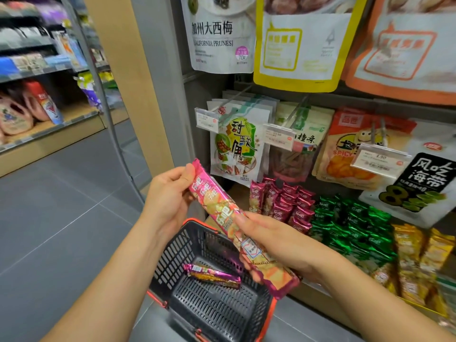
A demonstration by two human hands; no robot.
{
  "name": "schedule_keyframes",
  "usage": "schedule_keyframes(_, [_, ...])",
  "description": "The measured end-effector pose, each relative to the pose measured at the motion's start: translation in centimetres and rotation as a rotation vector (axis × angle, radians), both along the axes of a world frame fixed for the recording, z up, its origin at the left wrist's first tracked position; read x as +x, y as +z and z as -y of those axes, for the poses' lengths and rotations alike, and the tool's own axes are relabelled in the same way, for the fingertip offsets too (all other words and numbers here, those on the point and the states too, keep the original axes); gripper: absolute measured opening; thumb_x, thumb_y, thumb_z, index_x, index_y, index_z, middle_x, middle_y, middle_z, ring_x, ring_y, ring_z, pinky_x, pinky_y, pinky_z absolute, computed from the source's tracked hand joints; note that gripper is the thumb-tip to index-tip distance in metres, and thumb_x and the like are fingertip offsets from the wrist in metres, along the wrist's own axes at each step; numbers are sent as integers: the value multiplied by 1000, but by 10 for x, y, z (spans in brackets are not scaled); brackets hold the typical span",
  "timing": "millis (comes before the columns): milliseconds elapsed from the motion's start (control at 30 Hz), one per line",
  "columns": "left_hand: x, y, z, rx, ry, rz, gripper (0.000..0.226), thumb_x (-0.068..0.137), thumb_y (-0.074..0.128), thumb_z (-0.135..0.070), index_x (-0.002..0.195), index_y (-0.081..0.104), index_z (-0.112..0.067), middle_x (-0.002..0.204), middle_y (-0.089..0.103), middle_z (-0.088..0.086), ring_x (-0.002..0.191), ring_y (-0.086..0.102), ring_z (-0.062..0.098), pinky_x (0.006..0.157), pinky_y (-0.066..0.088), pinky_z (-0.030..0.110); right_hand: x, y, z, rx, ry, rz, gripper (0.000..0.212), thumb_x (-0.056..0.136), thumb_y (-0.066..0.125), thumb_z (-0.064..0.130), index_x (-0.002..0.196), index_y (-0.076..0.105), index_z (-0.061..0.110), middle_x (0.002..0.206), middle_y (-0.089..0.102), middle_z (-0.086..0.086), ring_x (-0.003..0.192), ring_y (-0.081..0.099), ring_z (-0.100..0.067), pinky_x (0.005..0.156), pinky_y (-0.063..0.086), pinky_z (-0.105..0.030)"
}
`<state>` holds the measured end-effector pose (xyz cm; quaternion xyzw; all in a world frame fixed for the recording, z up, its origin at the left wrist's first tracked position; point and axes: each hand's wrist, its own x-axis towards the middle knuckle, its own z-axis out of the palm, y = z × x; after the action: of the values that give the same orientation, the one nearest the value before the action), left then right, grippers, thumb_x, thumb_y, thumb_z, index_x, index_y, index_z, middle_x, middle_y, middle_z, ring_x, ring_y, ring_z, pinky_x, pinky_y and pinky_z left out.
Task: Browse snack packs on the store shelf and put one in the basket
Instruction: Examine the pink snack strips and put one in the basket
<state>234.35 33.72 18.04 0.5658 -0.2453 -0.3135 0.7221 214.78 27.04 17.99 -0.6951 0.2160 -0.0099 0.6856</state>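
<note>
Grey tiled floor point(61, 218) takes up the left side. A second aisle of goods lies beyond it, too blurred to read.

Shelf unit point(158, 70) on the right, grey upright with wood trim. Top row has three big hanging bags: a white one marked California Prunes point(217, 38), a yellow-edged bag point(301, 45) and an orange-edged bag point(407, 45).

Black plastic basket point(172, 257) with a red rim sits low in front of the shelf, beneath both forearms.

Middle row has smaller pouches on pegs. A green-and-yellow pouch point(237, 146) hangs at the left and a black-and-white pouch point(424, 178) at the right, with others between them.

On the shelf below are rows of small packs side by side: magenta packs point(283, 201), then green packs point(352, 225), then yellow packs point(419, 255).

Pink snack pack point(222, 206), long and narrow, is held slanted in the air above the basket and clear of the shelf, upper end to the left.

Left hand point(167, 193) grips the upper end, thumb on the front edge and fingers curled behind.

Right hand point(278, 245) holds the lower half, thumb laid across the front and fingers wrapped underneath.

One purple-ended pack point(212, 275) lies flat on the basket floor.

Price tag point(381, 159) on a peg reads 3.90.
</note>
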Motion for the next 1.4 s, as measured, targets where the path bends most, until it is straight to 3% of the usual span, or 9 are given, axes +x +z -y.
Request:
schedule_keyframes(67, [4, -2, -2, 12, -49, 64, 35, 99, 51, -20, 74, 75, -12, 70, 69, 1, 64, 62, 8, 58, 51, 19, 3, -2, 1, -147, -62, -8, 38, 99, 42, 47, 118, 57, 18, 79, 68, 8, 60, 64, 5, 57, 49, -11])
schedule_keyframes(167, [6, -2, -3, 107, -150, 202, 28, 87, 61, -45, 83, 74, -20, 78, 71, 0, 74, 65, 13, 62, 52, 22, 5, -15, -4, -506, -159, -68, 38, 97, 39, 56, 109, 55, 23, 95, 66, 1, 84, 65, -14, 81, 54, -40])
schedule_keyframes(300, [-3, -9, 6, 213, -44, 300, 10, 88, 68, -29, 83, 76, -24, 81, 74, -2, 82, 70, 16, 77, 56, 32, 1, -26, -8, -761, -206, -121, 38, 92, 33, 69, 106, 44, 35, 83, 63, 4, 70, 62, -17, 67, 52, -43])
schedule_keyframes(533, [-8, -4, 13, 57, 87, 7, 31, 97, 56, -22, 76, 78, -15, 82, 69, 6, 86, 62, 19, 91, 49, 36, 5, -20, -2, 12, -103, 38, 29, 91, 57, 48, 117, 44, 42, 99, 66, -6, 57, 67, -25, 53, 57, -31])
schedule_keyframes(733, [-15, -9, 18, 54, 55, -19, 18, 94, 61, -25, 103, 67, -11, 87, 67, 4, 83, 64, 14, 85, 53, 30, 5, -20, -7, -16, -231, 148, 46, 88, 43, 59, 111, 55, 22, 64, 63, -8, 40, 52, -16, 40, 42, -23])
schedule_keyframes(867, [-26, -11, 21, 66, -44, -98, 43, 76, 74, -20, 115, 57, -14, 93, 73, 8, 80, 70, 18, 74, 57, 29, 2, -19, -6, -23, -283, 160, 46, 94, 38, 60, 111, 56, 22, 61, 63, -6, 40, 53, -16, 39, 43, -23])
schedule_keyframes(1167, [-50, -15, 22, 163, -395, -37, 52, 66, 78, -32, 111, 65, -9, 100, 75, 10, 88, 72, 23, 72, 57, 27, 5, -26, 0, -166, -443, 96, 37, 86, 36, 72, 112, 44, 47, 103, 68, -5, 65, 60, -10, 64, 49, -33])
schedule_keyframes(1267, [-51, -12, 22, 153, -304, 28, 59, 63, 78, -39, 113, 62, -13, 95, 76, 7, 87, 73, 24, 72, 58, 30, 3, -26, 5, -84, -424, 105, 37, 91, 56, 52, 113, 45, 24, 75, 66, -6, 51, 61, -22, 50, 49, -33])
schedule_keyframes(1400, [-41, -9, 22, 132, -67, -45, 37, 79, 75, -32, 108, 60, -14, 84, 76, 2, 80, 73, 19, 66, 57, 28, -7, -18, 14, 30, -289, 79, 45, 75, 67, 48, 108, 61, 17, 80, 68, -3, 66, 66, -21, 63, 52, -32])
